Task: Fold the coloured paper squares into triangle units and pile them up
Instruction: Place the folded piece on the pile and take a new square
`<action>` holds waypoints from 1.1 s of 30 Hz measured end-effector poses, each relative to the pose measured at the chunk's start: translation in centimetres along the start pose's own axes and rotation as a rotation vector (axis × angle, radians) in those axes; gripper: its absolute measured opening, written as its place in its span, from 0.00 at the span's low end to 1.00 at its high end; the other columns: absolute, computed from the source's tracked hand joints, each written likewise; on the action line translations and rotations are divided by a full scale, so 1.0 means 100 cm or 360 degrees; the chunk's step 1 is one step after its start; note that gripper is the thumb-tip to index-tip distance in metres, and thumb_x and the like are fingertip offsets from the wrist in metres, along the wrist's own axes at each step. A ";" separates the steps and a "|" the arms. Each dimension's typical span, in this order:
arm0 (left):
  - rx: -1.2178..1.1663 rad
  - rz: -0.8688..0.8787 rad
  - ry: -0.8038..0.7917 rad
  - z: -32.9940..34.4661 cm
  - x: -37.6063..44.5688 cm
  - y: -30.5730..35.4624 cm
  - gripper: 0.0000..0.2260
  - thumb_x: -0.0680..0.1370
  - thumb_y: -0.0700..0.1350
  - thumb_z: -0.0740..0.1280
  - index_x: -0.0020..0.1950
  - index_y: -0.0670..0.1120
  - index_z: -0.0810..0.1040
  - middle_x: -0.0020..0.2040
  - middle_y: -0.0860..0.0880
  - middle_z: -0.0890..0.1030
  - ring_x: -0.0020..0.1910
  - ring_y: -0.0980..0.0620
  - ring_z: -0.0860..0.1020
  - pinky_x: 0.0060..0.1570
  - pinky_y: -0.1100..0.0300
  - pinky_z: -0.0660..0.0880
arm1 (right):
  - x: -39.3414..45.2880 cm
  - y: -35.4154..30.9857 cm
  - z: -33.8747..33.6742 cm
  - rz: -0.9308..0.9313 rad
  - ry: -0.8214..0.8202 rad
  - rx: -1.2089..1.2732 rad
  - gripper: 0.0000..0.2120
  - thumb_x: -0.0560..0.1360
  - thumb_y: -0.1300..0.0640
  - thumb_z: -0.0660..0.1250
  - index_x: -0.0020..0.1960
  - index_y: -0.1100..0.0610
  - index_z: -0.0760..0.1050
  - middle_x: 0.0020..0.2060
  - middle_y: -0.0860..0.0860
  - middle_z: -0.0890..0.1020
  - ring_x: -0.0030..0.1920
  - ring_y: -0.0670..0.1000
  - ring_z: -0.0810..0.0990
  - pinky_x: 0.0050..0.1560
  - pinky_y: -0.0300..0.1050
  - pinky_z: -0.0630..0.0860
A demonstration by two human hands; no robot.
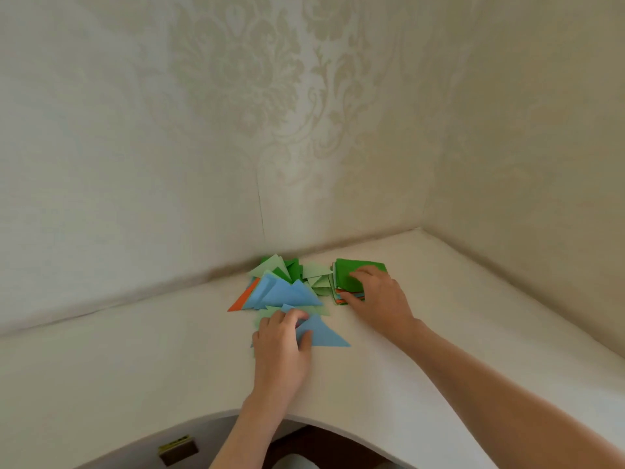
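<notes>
The work surface is a pale table (135, 360) set into a wallpapered corner. Two groups of paper lie toward the back edge, kept apart so that raw stock and finished units do not mix.

The stack of unfolded squares (355, 277) sits on the right, with a dark green sheet on top and orange and blue edges showing at its near side. The right hand (378, 296) rests on this stack. Its fingers lie across the top sheet and its thumb is at the near edge, which suggests it is separating the next square. Whether a sheet is actually pinched cannot be confirmed from this angle.

The pile of folded triangles (284, 286) lies just left of the stack, touching or nearly touching it. Light green, dark green, blue and one orange unit overlap loosely, fanned rather than squared up.

The left hand (282, 340) lies over the near end of the pile. Fingers and thumb curl onto a blue triangle (324, 335), holding it against the table at the pile's near side, probably to add it to the pile.

The short gap between the two groups keeps the reach between them small.
</notes>
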State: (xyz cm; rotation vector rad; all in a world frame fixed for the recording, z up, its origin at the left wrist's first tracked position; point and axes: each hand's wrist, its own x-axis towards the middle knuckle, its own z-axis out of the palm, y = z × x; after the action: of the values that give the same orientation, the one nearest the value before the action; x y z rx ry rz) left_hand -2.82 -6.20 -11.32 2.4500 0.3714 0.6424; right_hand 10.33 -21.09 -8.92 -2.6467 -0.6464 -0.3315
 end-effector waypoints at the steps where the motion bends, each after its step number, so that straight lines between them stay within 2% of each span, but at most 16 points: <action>1: -0.0021 0.0009 0.0024 0.000 0.001 -0.001 0.09 0.76 0.45 0.68 0.55 0.52 0.77 0.49 0.54 0.76 0.50 0.51 0.71 0.48 0.57 0.62 | 0.001 0.001 0.002 0.0009 0.0005 -0.0039 0.22 0.75 0.42 0.65 0.64 0.54 0.75 0.62 0.49 0.75 0.61 0.52 0.73 0.57 0.46 0.69; 7: -0.0073 0.0114 0.0126 0.001 0.001 -0.002 0.12 0.70 0.39 0.72 0.51 0.51 0.78 0.47 0.55 0.76 0.47 0.52 0.72 0.47 0.58 0.64 | -0.001 0.003 0.010 0.0007 0.0135 -0.0115 0.11 0.77 0.48 0.63 0.53 0.48 0.82 0.57 0.44 0.79 0.55 0.51 0.76 0.49 0.46 0.71; 11: -0.0099 0.0219 0.0132 0.001 0.001 0.006 0.14 0.69 0.35 0.72 0.50 0.50 0.78 0.46 0.55 0.75 0.46 0.53 0.72 0.47 0.60 0.68 | -0.005 0.006 0.007 0.0010 0.0287 0.0091 0.06 0.74 0.53 0.70 0.46 0.52 0.84 0.51 0.46 0.83 0.53 0.53 0.78 0.51 0.49 0.70; 14: -0.0128 0.0310 0.0175 -0.001 0.001 0.020 0.14 0.69 0.34 0.72 0.49 0.49 0.78 0.46 0.54 0.75 0.46 0.53 0.72 0.48 0.58 0.71 | -0.012 0.012 -0.009 -0.0020 0.0417 0.0135 0.04 0.73 0.52 0.71 0.46 0.49 0.85 0.49 0.44 0.83 0.51 0.52 0.77 0.50 0.48 0.67; 20: -0.0300 0.0498 0.0086 0.010 -0.007 0.060 0.12 0.71 0.35 0.71 0.51 0.48 0.78 0.48 0.54 0.75 0.48 0.55 0.72 0.50 0.67 0.68 | -0.056 0.044 -0.053 -0.0170 0.0695 0.0108 0.02 0.69 0.52 0.75 0.43 0.47 0.85 0.43 0.43 0.82 0.43 0.50 0.77 0.44 0.47 0.68; 22: -0.0338 0.0582 0.0017 0.019 -0.011 0.072 0.12 0.72 0.36 0.71 0.53 0.47 0.78 0.50 0.54 0.75 0.51 0.56 0.74 0.52 0.66 0.70 | -0.077 0.056 -0.060 -0.0207 0.0670 0.0109 0.02 0.69 0.51 0.74 0.42 0.47 0.84 0.41 0.42 0.81 0.42 0.49 0.77 0.43 0.47 0.68; 25: -0.0353 0.0688 -0.0176 0.034 -0.020 0.086 0.13 0.73 0.38 0.70 0.56 0.47 0.77 0.55 0.54 0.76 0.56 0.57 0.73 0.57 0.70 0.67 | -0.106 0.067 -0.060 -0.0231 0.0532 0.0051 0.04 0.68 0.48 0.70 0.41 0.45 0.84 0.40 0.40 0.81 0.41 0.48 0.79 0.43 0.46 0.70; 29: -0.0251 0.0725 -0.0398 0.049 -0.029 0.092 0.13 0.76 0.45 0.67 0.61 0.48 0.75 0.57 0.54 0.76 0.57 0.57 0.73 0.55 0.72 0.64 | -0.128 0.076 -0.056 -0.0173 0.0406 0.0037 0.09 0.70 0.42 0.65 0.40 0.42 0.83 0.40 0.38 0.81 0.42 0.47 0.79 0.43 0.46 0.71; 31: -0.0228 0.0721 -0.0412 0.054 -0.029 0.093 0.11 0.77 0.46 0.66 0.58 0.48 0.77 0.55 0.54 0.77 0.56 0.57 0.72 0.54 0.72 0.64 | -0.133 0.079 -0.055 -0.0147 0.0325 0.0083 0.11 0.71 0.42 0.63 0.40 0.42 0.83 0.41 0.38 0.81 0.43 0.46 0.80 0.44 0.46 0.71; 33: -0.0231 0.0735 -0.0400 0.057 -0.028 0.093 0.06 0.76 0.46 0.67 0.52 0.48 0.79 0.51 0.54 0.78 0.53 0.56 0.73 0.54 0.67 0.67 | -0.134 0.082 -0.053 -0.0100 0.0237 0.0192 0.09 0.72 0.43 0.66 0.42 0.44 0.83 0.43 0.39 0.81 0.46 0.46 0.79 0.45 0.48 0.72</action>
State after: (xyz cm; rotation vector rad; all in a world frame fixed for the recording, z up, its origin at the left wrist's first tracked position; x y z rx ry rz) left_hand -1.13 -17.36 -10.89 2.4474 -0.3395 0.5115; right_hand 1.98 -35.28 -11.01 -2.4636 -0.6799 -0.4872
